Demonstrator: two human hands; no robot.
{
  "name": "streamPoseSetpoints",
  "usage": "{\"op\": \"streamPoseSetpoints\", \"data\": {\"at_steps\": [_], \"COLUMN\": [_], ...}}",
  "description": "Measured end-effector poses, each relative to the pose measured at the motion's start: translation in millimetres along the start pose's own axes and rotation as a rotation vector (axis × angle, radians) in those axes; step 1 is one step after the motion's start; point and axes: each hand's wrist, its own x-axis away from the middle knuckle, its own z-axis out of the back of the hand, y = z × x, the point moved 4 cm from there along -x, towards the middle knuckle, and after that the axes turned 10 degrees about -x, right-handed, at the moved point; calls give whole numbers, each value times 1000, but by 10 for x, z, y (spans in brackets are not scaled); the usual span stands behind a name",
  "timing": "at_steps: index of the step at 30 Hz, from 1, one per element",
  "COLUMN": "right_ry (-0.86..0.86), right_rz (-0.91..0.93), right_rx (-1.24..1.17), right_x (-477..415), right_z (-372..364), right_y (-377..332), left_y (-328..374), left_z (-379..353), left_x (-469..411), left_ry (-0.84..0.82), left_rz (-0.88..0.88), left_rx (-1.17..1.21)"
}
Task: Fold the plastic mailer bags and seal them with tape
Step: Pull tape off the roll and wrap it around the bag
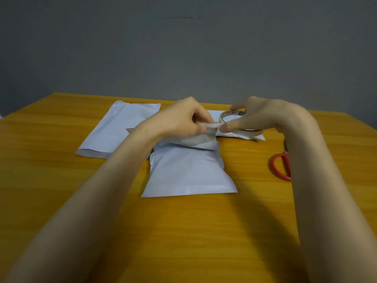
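We count three white mailer bags, one tape roll and one pair of scissors. The centre mailer (189, 170) lies on the table (61, 180) nearest the person, plump, with its far end folded over just below the hands. The left mailer (114, 127) lies flat behind it. We see the far mailer (247, 137) only partly, under the right hand. Both forearms reach forward. The left hand (181, 119) pinches the free end of the tape strip (211, 125) between curled fingers and thumb, above the fold. The right hand (259, 117) grips the tape roll (228, 115), fingers curled round its rim. The red-handled scissors (282, 166) lie to the right, apart from the bags
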Motion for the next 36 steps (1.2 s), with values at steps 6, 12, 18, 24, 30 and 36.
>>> {"op": "streamPoseSetpoints", "data": {"at_steps": [6,12,18,24,30,36], "right_ry": [12,-11,-174,-380,-392,-353], "right_rz": [-16,-9,-73,-175,-155,-120], "right_rx": [-41,-31,61,64,178,245], "right_x": [66,91,141,164,155,151], "right_z": [22,16,-94,-331,-493,-582], "right_y": [-1,7,100,294,378,421], "left_y": [29,63,103,175,202,209], "left_z": [-43,-97,-217,-392,-551,-561], "left_x": [-11,-43,-51,-33,-30,-25], "left_ry": [-25,85,-25,-274,-357,-341], "left_rz": [-36,-30,-29,-56,-51,-29], "left_rx": [5,99,45,-33,-67,-51]}}
